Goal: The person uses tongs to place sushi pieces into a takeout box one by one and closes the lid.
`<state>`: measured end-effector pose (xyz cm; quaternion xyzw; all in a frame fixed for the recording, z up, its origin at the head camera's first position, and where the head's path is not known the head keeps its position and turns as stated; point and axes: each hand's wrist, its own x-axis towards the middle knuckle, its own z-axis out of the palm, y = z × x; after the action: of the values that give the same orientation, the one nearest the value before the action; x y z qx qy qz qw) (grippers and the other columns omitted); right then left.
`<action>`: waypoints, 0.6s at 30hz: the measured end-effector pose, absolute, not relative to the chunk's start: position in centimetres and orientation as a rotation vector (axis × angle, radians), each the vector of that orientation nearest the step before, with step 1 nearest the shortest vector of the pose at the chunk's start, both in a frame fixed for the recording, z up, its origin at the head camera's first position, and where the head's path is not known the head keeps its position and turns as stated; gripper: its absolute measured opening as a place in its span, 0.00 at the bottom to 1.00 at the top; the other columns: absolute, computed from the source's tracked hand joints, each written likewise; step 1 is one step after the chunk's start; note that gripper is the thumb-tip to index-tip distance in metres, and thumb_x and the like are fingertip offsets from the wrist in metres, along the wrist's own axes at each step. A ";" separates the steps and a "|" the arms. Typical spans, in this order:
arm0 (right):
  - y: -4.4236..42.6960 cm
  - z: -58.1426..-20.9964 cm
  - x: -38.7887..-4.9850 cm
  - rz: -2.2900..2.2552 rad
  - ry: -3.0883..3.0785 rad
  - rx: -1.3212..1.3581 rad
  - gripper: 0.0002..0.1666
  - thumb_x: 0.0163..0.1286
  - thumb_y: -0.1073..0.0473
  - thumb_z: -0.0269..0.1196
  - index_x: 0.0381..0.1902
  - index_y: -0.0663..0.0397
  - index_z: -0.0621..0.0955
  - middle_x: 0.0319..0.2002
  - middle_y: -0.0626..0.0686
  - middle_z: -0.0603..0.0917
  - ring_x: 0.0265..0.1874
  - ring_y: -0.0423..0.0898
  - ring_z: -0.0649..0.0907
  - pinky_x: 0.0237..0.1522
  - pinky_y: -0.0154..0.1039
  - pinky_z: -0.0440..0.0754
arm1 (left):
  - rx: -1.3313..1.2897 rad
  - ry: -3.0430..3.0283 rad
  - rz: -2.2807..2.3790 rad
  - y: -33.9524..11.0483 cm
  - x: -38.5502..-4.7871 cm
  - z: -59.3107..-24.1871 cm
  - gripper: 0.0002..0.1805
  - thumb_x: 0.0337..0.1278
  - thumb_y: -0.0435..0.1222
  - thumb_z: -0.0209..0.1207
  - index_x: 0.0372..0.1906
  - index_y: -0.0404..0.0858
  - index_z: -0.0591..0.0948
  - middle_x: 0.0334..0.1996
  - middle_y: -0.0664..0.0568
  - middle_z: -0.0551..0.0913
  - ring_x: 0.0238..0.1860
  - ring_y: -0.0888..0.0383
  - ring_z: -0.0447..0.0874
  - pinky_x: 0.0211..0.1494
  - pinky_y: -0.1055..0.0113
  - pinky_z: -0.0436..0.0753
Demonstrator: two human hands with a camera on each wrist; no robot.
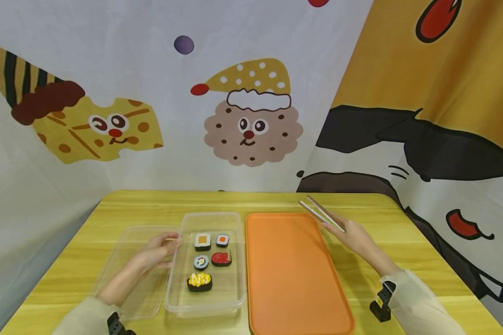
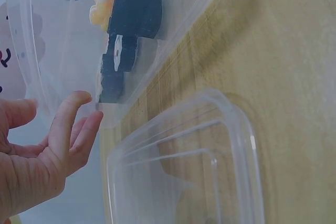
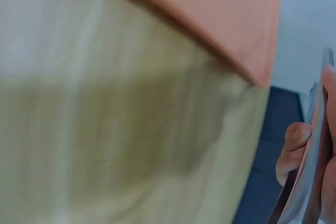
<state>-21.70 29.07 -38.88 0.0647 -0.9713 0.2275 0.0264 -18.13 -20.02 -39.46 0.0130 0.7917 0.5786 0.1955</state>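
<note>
At the left long side of a clear plastic box [image 1: 207,307], my left hand [image 1: 157,253] touches the rim and outer wall with loosely bent fingers. Several sushi pieces sit inside, including one with yellow topping [image 1: 200,282], a red-topped one [image 1: 221,259] and a round roll [image 1: 200,262]. In the left wrist view, the thumb and fingers [image 2: 73,124] are apart beside the box. My right hand [image 1: 352,237] grips metal tongs [image 1: 322,214] above the tray's right edge. Their arms are spread, with nothing between the tips. The right wrist view shows only part of the tongs [image 3: 310,177].
An orange tray [image 1: 293,274] lies just right of the box. A clear plastic lid [image 1: 130,302] lies on the wooden table [image 1: 54,288] to the left, partly under my left forearm. A patterned cloth [image 1: 159,177] hangs behind the table.
</note>
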 end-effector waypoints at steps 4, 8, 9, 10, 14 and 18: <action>30.7 -39.9 -20.9 0.784 -3.035 0.066 0.41 0.67 0.38 0.50 0.68 0.58 0.60 0.30 0.64 0.79 0.18 0.44 0.70 0.21 0.36 0.66 | 0.038 2.214 1.622 -20.1 -18.1 -39.6 0.30 0.69 0.41 0.42 0.65 0.25 0.52 0.60 0.25 0.59 0.61 0.31 0.61 0.49 0.57 0.81; 31.9 -40.6 -19.9 0.765 -3.075 0.015 0.43 0.68 0.39 0.48 0.66 0.68 0.59 0.51 0.77 0.73 0.26 0.50 0.76 0.25 0.37 0.69 | 0.029 2.206 1.626 -20.1 -18.0 -39.5 0.30 0.69 0.41 0.42 0.65 0.25 0.51 0.61 0.25 0.59 0.62 0.31 0.61 0.50 0.56 0.81; 32.1 -40.7 -19.8 0.768 -3.085 0.004 0.43 0.68 0.39 0.48 0.66 0.69 0.58 0.52 0.77 0.72 0.26 0.49 0.76 0.25 0.38 0.69 | 0.029 2.204 1.627 -20.1 -18.0 -39.4 0.30 0.69 0.41 0.42 0.65 0.25 0.51 0.61 0.24 0.58 0.62 0.31 0.60 0.50 0.56 0.81; 32.3 -40.9 -19.6 0.776 -3.100 -0.017 0.44 0.68 0.38 0.49 0.66 0.69 0.58 0.49 0.76 0.75 0.23 0.49 0.76 0.23 0.39 0.70 | 0.022 2.203 1.631 -20.1 -18.0 -39.4 0.30 0.69 0.41 0.42 0.65 0.25 0.51 0.61 0.25 0.58 0.62 0.31 0.60 0.50 0.56 0.81; 32.9 -41.5 -19.5 0.782 -3.163 -0.105 0.48 0.66 0.35 0.48 0.68 0.67 0.54 0.24 0.59 0.77 0.10 0.42 0.66 0.15 0.37 0.68 | 0.018 2.209 1.632 -20.1 -18.0 -39.2 0.30 0.68 0.40 0.42 0.65 0.25 0.51 0.62 0.24 0.58 0.63 0.31 0.59 0.50 0.57 0.81; 33.3 -42.2 -19.6 0.735 -3.164 -0.134 0.49 0.65 0.34 0.49 0.68 0.67 0.55 0.15 0.51 0.69 0.09 0.41 0.63 0.14 0.36 0.66 | 0.030 2.216 1.626 -20.0 -18.0 -39.4 0.30 0.69 0.41 0.42 0.65 0.24 0.51 0.61 0.24 0.58 0.62 0.31 0.60 0.50 0.57 0.81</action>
<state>-19.62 33.30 -42.25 -0.0413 -0.9717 0.2258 -0.0549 -18.02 -19.98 -39.36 0.0106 0.7907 0.5802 0.1953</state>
